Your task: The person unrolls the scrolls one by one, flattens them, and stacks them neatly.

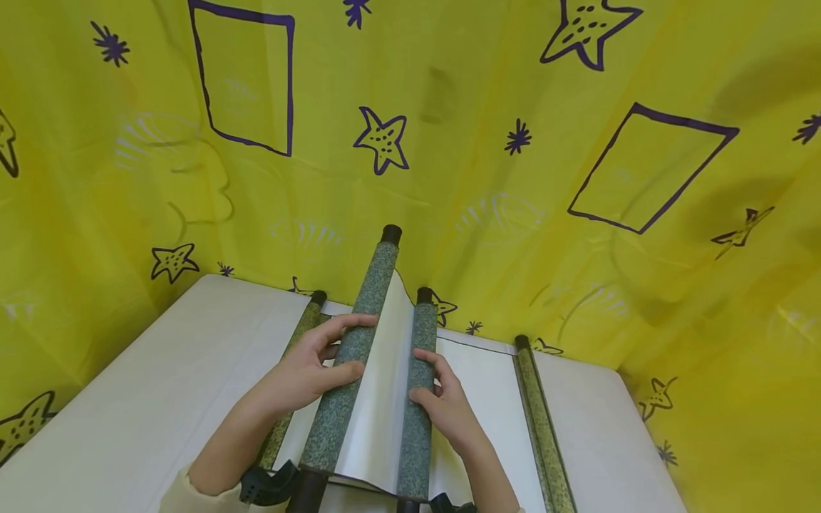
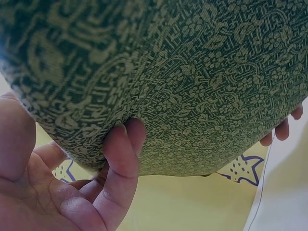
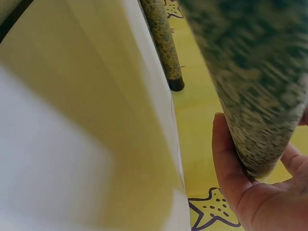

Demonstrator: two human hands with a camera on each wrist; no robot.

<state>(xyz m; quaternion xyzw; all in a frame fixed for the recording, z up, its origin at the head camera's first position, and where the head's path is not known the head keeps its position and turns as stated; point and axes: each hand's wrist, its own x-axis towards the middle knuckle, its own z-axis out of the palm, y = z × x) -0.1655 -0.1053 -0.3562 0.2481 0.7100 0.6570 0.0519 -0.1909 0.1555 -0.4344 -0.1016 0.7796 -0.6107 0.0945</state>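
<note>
A hanging scroll (image 1: 330, 424) with green floral fabric and black end knobs is held up, partly unrolled, a strip of white (image 1: 375, 399) showing between its two rolls. My left hand (image 1: 304, 370) grips the left roll, fingers over the far side and thumb on the near face. Around the right roll (image 1: 417, 442) curl the fingers and thumb of my right hand (image 1: 449, 406). The left wrist view shows the patterned backing (image 2: 207, 86) close up. Beneath lies a second scroll with yellow-green rolls (image 1: 545, 420), spread out with white paper (image 1: 481, 399) between them.
Both scrolls are over a white table (image 1: 160, 363). Behind the table's far edge hangs a yellow curtain (image 1: 449, 178) printed with purple stars and frames. The second scroll's left roll (image 1: 301, 328) is partly hidden behind my left hand and the green scroll.
</note>
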